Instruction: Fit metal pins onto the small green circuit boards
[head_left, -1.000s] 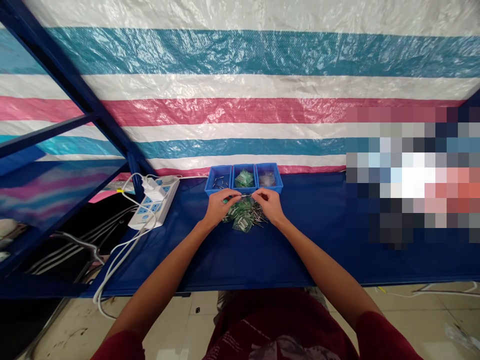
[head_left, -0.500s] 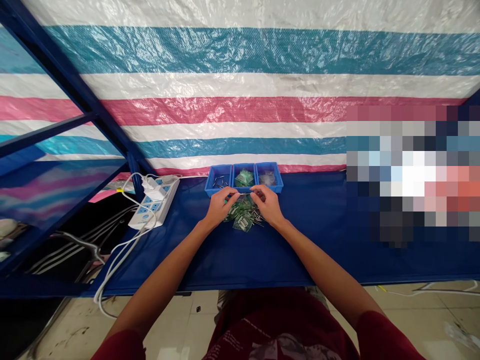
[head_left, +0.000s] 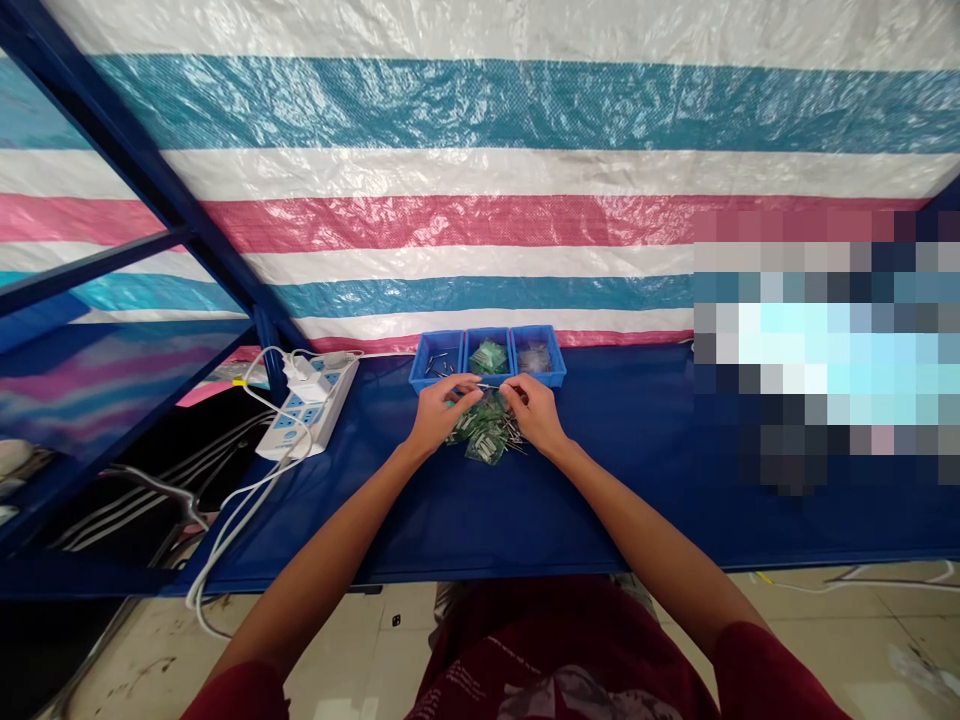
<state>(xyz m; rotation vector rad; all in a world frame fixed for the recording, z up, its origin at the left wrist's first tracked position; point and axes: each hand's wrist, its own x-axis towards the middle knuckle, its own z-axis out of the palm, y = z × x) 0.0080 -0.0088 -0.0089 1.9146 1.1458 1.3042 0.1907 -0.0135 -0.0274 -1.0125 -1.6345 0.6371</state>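
My left hand [head_left: 441, 412] is beside a thin metal rod [head_left: 490, 386], its thumb apart from the forefinger. The rod's left end meets or nearly meets that fingertip. At the other end, my right hand [head_left: 534, 410] pinches the rod between thumb and fingers. Under both hands lies a pile of small clear bags [head_left: 486, 442] with pale pieces inside, and loose metal rods [head_left: 514, 432] show along its right side. Just behind are three joined blue bins: the left bin [head_left: 417, 366] holds a few metal rods, the middle one greenish bags [head_left: 491, 355], the right one clear small pieces [head_left: 534, 357].
A white power strip [head_left: 322, 425] with a plug and looping white cables [head_left: 225, 530] lies at the left of the blue table [head_left: 480, 530]. Blue frame bars [head_left: 217, 245] rise there. A striped plastic sheet [head_left: 480, 220] hangs behind. The right side is pixelated.
The left thumb has dropped away from the forefinger, widening the gap between them. My right hand still pinches the rod, almost in the same place.
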